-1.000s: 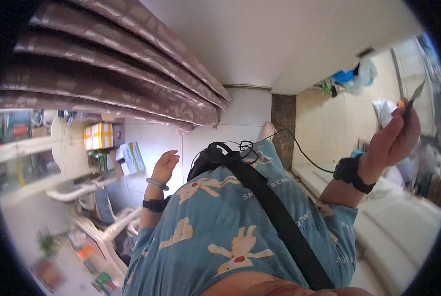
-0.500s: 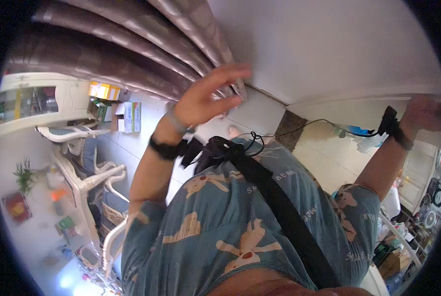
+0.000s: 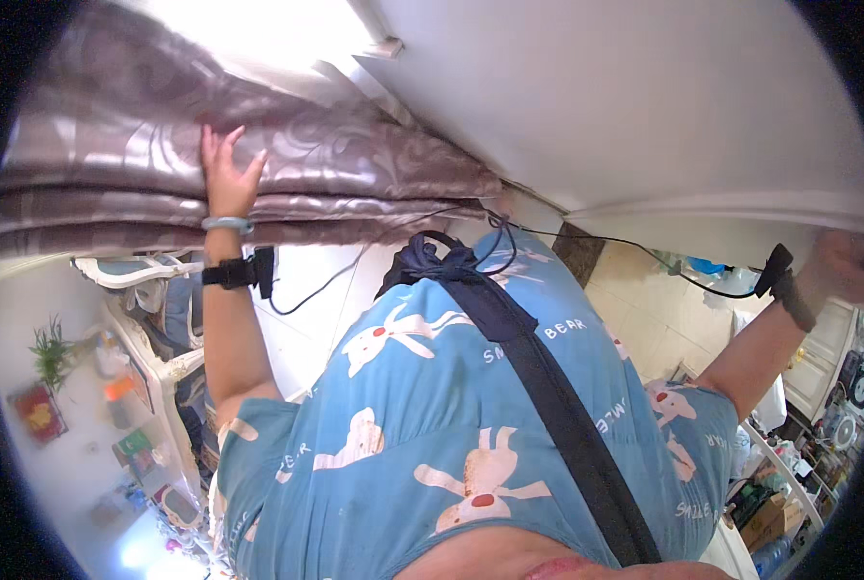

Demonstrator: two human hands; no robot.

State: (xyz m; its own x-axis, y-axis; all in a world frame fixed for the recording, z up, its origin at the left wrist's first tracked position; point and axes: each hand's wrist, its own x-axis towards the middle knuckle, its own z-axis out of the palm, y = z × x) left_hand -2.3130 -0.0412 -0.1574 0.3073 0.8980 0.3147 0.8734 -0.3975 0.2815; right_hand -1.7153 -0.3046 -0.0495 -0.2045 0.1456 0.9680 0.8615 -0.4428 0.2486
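A shiny mauve-brown curtain with a swirling pattern hangs across the upper left in long folds. My left hand is against it with the fingers spread apart, gripping nothing that I can see. A pale bracelet and a black strap are on that wrist. Out at the far right, my right hand is beside the end of the white wall; its fingers are blurred and in shadow. That wrist also wears a black strap with a cable.
Thin black cables run between my wrists and a dark bundle at my waist. Bright light enters through a window behind the curtain. White carved chairs stand at left. At lower right is a shelf crowded with household items.
My left hand has moved left from in front of my body onto the curtain. The curtain is spread differently, with bright window light now showing above it. My right hand has dropped slightly.
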